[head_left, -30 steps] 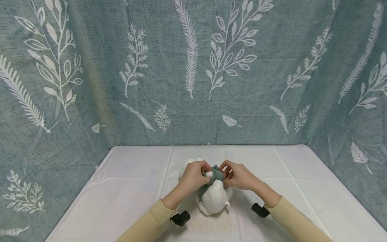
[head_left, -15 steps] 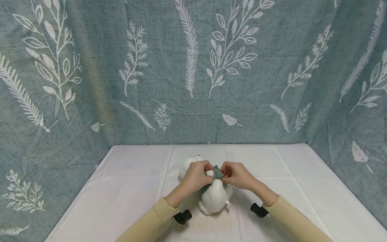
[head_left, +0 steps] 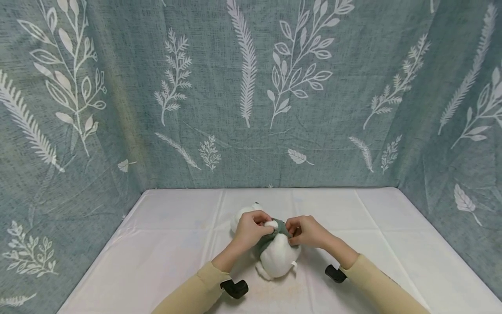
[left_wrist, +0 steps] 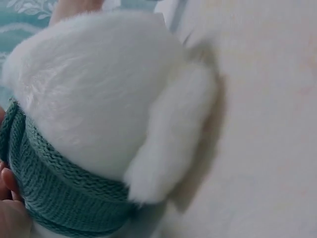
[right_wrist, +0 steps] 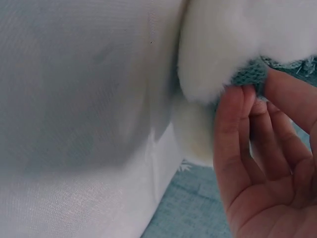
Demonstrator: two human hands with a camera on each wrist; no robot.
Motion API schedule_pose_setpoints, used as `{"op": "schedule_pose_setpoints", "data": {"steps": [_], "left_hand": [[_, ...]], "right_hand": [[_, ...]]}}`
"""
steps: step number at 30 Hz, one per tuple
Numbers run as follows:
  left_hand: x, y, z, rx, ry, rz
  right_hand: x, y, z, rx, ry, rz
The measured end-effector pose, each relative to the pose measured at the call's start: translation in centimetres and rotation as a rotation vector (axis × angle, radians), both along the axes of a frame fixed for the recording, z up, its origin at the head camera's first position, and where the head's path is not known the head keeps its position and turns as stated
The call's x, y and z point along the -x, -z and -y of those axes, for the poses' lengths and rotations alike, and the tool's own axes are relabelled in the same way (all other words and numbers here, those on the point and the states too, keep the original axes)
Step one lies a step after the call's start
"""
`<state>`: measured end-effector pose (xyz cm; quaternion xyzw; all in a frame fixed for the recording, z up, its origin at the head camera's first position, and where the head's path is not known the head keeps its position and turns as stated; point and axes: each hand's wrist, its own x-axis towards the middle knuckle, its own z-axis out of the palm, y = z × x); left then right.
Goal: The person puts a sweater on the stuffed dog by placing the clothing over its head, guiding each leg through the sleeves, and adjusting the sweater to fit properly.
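Observation:
A white plush toy (head_left: 277, 258) lies on the table, wearing a green knitted sweater (head_left: 266, 240). A small white limb (head_left: 271, 224) pokes out of the knit, and my left hand (head_left: 250, 229) pinches the toy there with thumb and fingers. On the other side my right hand (head_left: 309, 231) pinches the sweater's edge. Seen from the right wrist, thumb and fingers (right_wrist: 230, 144) grip the green knit (right_wrist: 249, 73) beside a furry limb (right_wrist: 210, 49). In the left wrist view the ribbed sweater (left_wrist: 64, 183) wraps the furry body (left_wrist: 99, 89); only a few left fingertips show.
The white cloth-covered table (head_left: 176, 244) reaches back to a teal curtain (head_left: 219, 96) with white leaf prints, which also hangs at both sides. Black wrist mounts (head_left: 235, 288) sit under the sleeves.
The green knit stood bunched between the hands; now it lies lower and more spread across the toy. My right hand has moved slightly down, and the small white limb has shifted a little left.

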<state>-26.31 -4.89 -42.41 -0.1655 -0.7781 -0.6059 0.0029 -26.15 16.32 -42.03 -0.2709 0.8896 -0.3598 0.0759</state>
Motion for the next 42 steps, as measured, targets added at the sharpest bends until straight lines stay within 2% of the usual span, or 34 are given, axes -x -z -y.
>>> {"op": "schedule_pose_setpoints", "data": {"steps": [3,7,10,17,19,22,25,30,42], "left_hand": [[-0.1,0.2,0.1,-0.121,-0.005,0.05],[-0.1,0.1,0.4,-0.132,0.02,0.061],[-0.2,-0.3,0.6,-0.019,0.059,0.019],[-0.9,-2.4,0.6,0.39,0.099,-0.135],[-1.0,-3.1,0.4,0.456,0.104,-0.168],[-1.1,-3.7,0.2,0.505,0.111,-0.186],[-0.9,-3.6,0.1,0.486,0.121,-0.166],[-0.1,-2.6,0.4,0.392,0.126,-0.124],[0.9,-1.5,0.8,0.275,0.162,-0.094]], "right_hand": [[-0.1,0.0,0.0,-0.009,-0.006,0.002],[-0.1,-0.1,0.1,-0.033,-0.028,-0.043],[-0.3,-0.3,0.1,-0.041,-0.049,-0.081],[-0.6,-0.7,0.3,-0.015,-0.061,-0.076],[-0.6,-0.9,0.3,-0.008,-0.058,-0.082],[-0.6,-0.9,0.3,0.001,-0.059,-0.08],[-0.5,-0.9,0.2,0.015,-0.064,-0.069],[-0.2,-0.7,0.1,0.048,-0.071,-0.029],[0.1,0.2,-0.1,0.067,-0.055,0.024]]}}
